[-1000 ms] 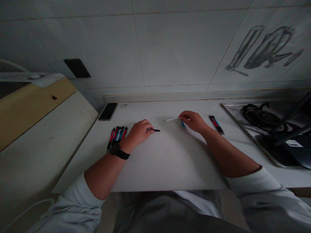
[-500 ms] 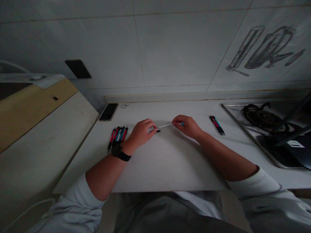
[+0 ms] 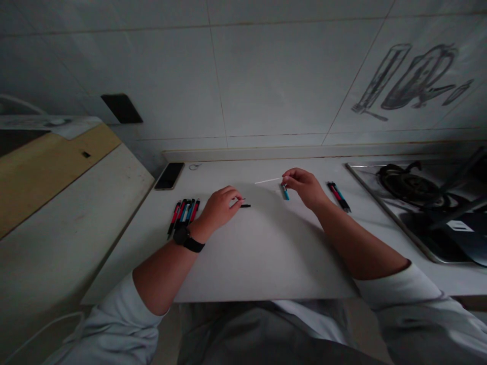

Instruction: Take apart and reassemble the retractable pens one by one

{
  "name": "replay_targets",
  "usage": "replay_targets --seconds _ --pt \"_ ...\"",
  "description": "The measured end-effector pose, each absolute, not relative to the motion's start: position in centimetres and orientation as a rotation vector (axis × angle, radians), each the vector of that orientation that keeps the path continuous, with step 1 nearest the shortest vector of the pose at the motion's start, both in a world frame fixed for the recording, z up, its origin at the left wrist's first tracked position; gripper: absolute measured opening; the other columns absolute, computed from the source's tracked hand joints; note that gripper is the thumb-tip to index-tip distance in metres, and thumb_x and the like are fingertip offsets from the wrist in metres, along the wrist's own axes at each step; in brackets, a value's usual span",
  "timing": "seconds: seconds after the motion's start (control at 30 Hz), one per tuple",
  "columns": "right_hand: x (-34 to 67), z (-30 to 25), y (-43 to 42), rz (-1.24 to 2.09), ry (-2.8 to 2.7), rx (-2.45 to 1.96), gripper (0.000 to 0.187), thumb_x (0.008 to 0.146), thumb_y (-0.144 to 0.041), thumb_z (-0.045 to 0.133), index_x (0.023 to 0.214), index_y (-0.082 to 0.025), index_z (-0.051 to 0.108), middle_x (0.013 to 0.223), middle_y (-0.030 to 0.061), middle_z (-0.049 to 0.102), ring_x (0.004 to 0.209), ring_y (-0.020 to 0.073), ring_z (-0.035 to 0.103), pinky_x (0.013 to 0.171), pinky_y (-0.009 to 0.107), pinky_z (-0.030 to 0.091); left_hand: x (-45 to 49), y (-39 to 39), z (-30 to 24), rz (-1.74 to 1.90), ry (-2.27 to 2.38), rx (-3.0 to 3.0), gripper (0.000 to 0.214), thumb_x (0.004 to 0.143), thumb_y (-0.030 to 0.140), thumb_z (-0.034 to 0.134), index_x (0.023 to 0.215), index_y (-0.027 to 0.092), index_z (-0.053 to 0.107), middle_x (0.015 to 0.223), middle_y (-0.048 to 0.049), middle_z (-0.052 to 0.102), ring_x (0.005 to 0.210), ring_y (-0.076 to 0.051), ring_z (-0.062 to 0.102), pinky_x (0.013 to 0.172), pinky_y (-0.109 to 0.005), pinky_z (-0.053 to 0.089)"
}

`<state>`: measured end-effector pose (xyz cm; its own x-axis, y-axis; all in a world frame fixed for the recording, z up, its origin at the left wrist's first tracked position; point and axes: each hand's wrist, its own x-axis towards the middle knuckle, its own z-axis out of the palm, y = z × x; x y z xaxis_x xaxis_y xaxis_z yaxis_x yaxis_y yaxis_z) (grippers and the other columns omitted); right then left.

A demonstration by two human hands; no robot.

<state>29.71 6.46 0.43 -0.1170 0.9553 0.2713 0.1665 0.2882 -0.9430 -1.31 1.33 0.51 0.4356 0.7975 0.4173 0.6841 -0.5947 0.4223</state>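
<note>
My right hand (image 3: 303, 186) pinches one end of a thin white pen refill (image 3: 267, 181), which points left over the counter. A blue pen barrel (image 3: 285, 192) lies just under those fingertips. To the left, my left hand (image 3: 223, 205) has thumb and forefinger closed on a tiny piece, too small to name. Beside that thumb a short black pen part (image 3: 245, 206) rests on the counter. Several red, blue and black pens (image 3: 184, 212) lie side by side near my left wrist. Two more pens (image 3: 339, 196), one red and one blue, sit right of my right hand.
A phone (image 3: 169, 176) lies at the back left of the white counter (image 3: 262, 253), with a small ring-shaped item (image 3: 195, 167) beside it. The gas stove (image 3: 414, 203) bounds the right side. A tall white panel (image 3: 87, 218) stands on the left, the tiled wall behind.
My right hand has moved up and right, drawing the refill away from my left fingers. The blue barrel now shows below it. My left hand has barely shifted.
</note>
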Motion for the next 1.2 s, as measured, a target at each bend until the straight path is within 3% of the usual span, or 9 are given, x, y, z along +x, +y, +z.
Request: replay_targets --seconds 0.3,0.5,0.67,0.93,1.2 --pt "30.1 1.5 7.8 0.969 -1.413 -1.067 0.037 0.082 -0.057 0.072 0.084 -0.021 0.064 0.08 0.0009 0.066 0.077 0.0141 0.063 0.072 0.027 0.052 -1.3 1.6 -0.1 0.89 1.289 2.5 0.006 0.096 0.021 0.065 0.091 0.019 0.067 0.099 -0.0047 0.068 0.094 -0.019 0.065 0.086 -0.033 0.052" --pt "29.6 1.8 11.4 0.663 -1.884 -1.179 0.024 0.093 -0.04 0.058 0.085 -0.02 0.068 0.082 0.0035 0.067 0.078 0.0168 0.06 0.074 0.029 0.048 -1.2 1.4 -0.2 0.912 1.288 2.508 0.008 0.098 0.024 0.064 0.093 0.02 0.068 0.099 -0.0046 0.068 0.094 -0.019 0.065 0.087 -0.034 0.053" --pt "27.4 0.8 13.5 0.424 -2.274 -1.492 0.021 0.095 -0.026 0.058 0.089 -0.018 0.077 0.096 0.0098 0.072 0.086 0.0199 0.064 0.082 0.03 0.047 -0.6 1.7 -0.1 0.892 1.317 2.547 0.008 0.099 0.024 0.063 0.096 0.02 0.069 0.101 -0.0053 0.069 0.097 -0.02 0.066 0.09 -0.034 0.053" --pt "25.3 -0.5 13.1 0.128 -2.318 -1.732 0.032 0.101 -0.039 0.055 0.112 -0.021 0.078 0.124 0.0186 0.066 0.113 0.0335 0.064 0.093 0.043 0.049 2.3 4.1 0.4 0.671 1.499 2.613 0.01 0.095 0.023 0.065 0.096 0.02 0.074 0.105 -0.0062 0.07 0.093 -0.02 0.066 0.086 -0.033 0.052" --pt "26.0 -0.2 12.2 0.115 -2.289 -1.744 0.031 0.1 -0.038 0.056 0.117 -0.023 0.077 0.128 0.0166 0.066 0.115 0.0339 0.062 0.095 0.045 0.049 5.9 7.1 -0.1 0.368 1.793 2.531 0.014 0.094 0.03 0.066 0.093 0.021 0.077 0.104 -0.0084 0.071 0.092 -0.023 0.067 0.079 -0.034 0.05"
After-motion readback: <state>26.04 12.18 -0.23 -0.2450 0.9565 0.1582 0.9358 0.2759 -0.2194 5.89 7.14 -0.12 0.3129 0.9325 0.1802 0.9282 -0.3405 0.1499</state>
